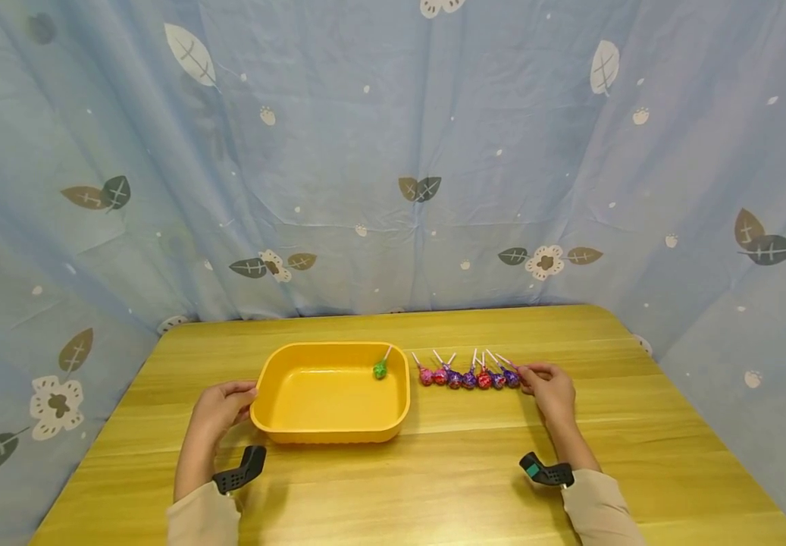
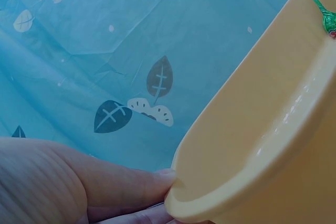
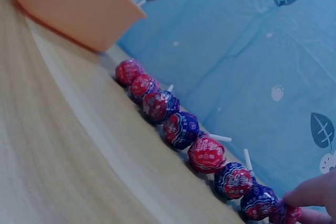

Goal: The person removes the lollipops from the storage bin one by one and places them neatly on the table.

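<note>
At the left, my left hand (image 1: 222,409) pinches the rim of a yellow plastic basin (image 1: 331,437), thumb at the edge and fingers below it. A green-wrapped lollipop (image 1: 380,369) leans inside the basin's far right corner, stick up. Right of the basin, several lollipops in pink, red and purple-blue wrappers (image 1: 469,380) lie in a row, sticks mostly pointing away. My right hand (image 1: 552,390) is at the row's right end. Its thumb and finger pinch a reddish-purple lollipop (image 3: 286,214), partly hidden by the fingers and touching the neighbouring blue one (image 3: 259,202).
Everything stands on a wood-grain table (image 1: 433,493). A blue curtain (image 1: 393,189) with leaf and flower prints hangs behind the table and along its sides. Black wrist cameras (image 1: 546,472) are worn on both wrists.
</note>
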The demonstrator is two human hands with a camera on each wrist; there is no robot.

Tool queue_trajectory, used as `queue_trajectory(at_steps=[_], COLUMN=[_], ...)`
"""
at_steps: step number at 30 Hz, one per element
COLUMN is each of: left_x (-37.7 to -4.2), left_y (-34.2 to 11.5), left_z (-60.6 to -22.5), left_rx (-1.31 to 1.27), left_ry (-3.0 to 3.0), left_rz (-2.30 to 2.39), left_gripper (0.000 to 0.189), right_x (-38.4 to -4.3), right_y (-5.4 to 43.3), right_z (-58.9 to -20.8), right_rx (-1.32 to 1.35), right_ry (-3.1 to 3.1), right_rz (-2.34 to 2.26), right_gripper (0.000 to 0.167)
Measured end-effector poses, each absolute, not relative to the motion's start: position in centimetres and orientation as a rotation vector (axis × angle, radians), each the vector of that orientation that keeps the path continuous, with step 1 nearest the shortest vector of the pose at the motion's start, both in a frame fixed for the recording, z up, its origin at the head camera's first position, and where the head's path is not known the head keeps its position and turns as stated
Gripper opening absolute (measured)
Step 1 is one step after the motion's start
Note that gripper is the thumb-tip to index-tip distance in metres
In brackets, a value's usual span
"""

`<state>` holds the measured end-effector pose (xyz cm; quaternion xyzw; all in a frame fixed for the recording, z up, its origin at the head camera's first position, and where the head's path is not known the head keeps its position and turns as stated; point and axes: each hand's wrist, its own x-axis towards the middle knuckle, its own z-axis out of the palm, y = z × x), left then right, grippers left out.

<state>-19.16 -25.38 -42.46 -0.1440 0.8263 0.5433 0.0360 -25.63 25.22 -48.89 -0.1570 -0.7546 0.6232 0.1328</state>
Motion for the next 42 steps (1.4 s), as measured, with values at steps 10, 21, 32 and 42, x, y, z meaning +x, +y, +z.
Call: queue_trajectory(at_steps=[10,21,32,42], left_x=[-19.1,-19.2,-19.2,-19.3], left_y=[-25.4,-25.4,-25.2,-25.1], left_z=[-42.4,-42.3,-42.3,-42.4], left_rx=[-0.449,-0.436,-0.449,-0.459], left_ry=[2.528,2.522,2.53,2.538], left_rz=[1.682,1.699,1.696,1.682], left_gripper=[0.042,0.043,0.043,0.041], right_x=[-25.5,-25.3,-25.3,-25.0], right_y=[25.4,25.3,25.2,23.3], right_z=[-48.5,-47.9,-47.5,-46.4], right_rx=[-0.438,-0.432,-0.472,-0.363], right_ry=[-2.328,-2.372,-2.293,-2.308], right_rz=[1.725,1.661,1.629,1.65], right_gripper=[0.035,0.033,0.029,0.027])
